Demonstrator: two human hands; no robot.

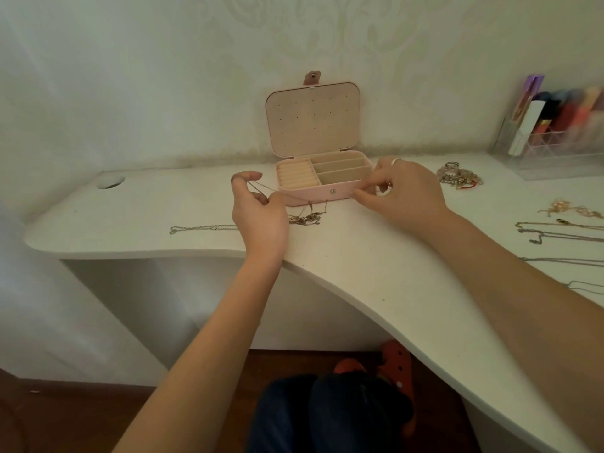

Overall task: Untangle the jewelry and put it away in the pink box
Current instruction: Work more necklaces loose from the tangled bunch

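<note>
Head view: pink box open near the counter's far edge, lid propped upright against the wall, ring rolls on its left side, three bare compartments on its right. Just in front of it, a tangled clump of chains lying on the counter, thin strands rising from it to both hands. Left hand with fingers curled, thumb and forefinger pinching one strand drawn taut; right hand likewise curled, fingertips pinching a strand beside the box's front right corner. So each grip closed on fine chain, nothing else held. One separate silver chain stretched toward the counter's left end; a heap of rings and beads right of the box; more loose chains along the right edge; a clear organiser at the far right corner.

Judged step: teasing the knot apart. Best done with gentle, slack pulls rather than a hard stretch, since tension likely tightens the knot. Better to lower the clump flat, find a clasp end, feed it back through the loops, then lay each freed chain in its own compartment.
</note>
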